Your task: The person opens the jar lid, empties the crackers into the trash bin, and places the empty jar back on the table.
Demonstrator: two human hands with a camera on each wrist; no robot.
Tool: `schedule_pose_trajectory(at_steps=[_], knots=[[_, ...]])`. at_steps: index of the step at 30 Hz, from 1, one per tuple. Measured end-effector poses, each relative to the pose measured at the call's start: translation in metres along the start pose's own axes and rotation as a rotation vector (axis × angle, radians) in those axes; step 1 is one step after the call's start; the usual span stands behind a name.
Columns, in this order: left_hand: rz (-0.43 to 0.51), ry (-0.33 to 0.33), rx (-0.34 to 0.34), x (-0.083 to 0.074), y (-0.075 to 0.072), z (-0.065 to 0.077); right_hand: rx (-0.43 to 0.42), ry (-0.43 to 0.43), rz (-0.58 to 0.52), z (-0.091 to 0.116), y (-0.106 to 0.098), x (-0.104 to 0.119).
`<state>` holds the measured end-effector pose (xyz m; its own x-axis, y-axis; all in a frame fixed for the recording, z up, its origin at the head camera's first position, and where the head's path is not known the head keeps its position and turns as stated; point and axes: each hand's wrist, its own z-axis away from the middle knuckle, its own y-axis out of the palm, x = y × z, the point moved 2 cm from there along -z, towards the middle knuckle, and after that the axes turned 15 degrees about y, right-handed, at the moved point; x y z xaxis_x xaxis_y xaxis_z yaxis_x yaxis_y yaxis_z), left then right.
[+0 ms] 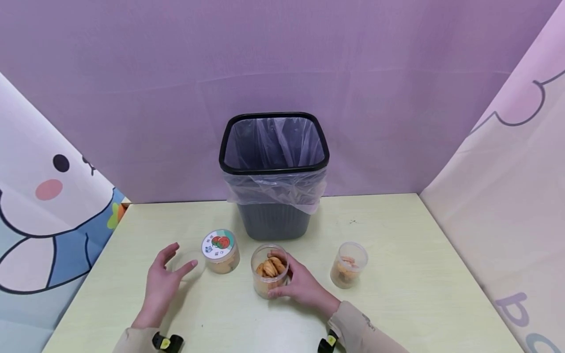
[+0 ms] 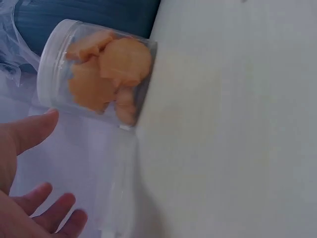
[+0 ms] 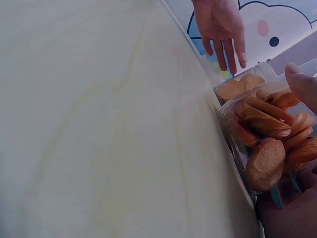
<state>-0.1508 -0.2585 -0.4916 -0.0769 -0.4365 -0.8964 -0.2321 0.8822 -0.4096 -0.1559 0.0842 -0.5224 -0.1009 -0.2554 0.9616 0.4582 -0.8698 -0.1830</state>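
My right hand (image 1: 304, 285) grips a clear open plastic jar (image 1: 263, 288) from its right side, thumb at the front. Brown oval cookies (image 3: 267, 161) fill part of this jar, and the table's surface is close under it. To its left stands a second jar (image 1: 224, 264) with a white and green lid (image 1: 218, 244) that carries a red fruit picture. Pale orange, flaky pieces (image 2: 124, 62) show through its wall in the left wrist view. Just left of that lidded jar, my left hand (image 1: 162, 284) hovers with fingers spread and nothing in it.
A third clear jar (image 1: 348, 267), lidless with pale brown snacks inside, stands to the right of my right hand. Behind the jars is a grey bin (image 1: 275, 223) with a black rim and a clear bag liner. Printed cloth walls (image 1: 375, 98) border the pale table (image 1: 415, 274).
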Motion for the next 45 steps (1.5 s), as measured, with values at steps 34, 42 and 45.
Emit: schedule_pose_trajectory(at_steps=[34, 42, 45], knots=[[-0.167, 0.65, -0.013, -0.176, 0.016, -0.068, -0.004, 0.003, 0.059, 0.003, -0.004, 0.007], [-0.237, 0.746, -0.008, -0.214, 0.026, -0.084, 0.001, 0.015, 0.062, 0.001, -0.004, 0.006], [-0.285, 0.743, 0.001, -0.219, 0.029, -0.089, 0.009, 0.019, 0.055, 0.001, -0.004, 0.006]])
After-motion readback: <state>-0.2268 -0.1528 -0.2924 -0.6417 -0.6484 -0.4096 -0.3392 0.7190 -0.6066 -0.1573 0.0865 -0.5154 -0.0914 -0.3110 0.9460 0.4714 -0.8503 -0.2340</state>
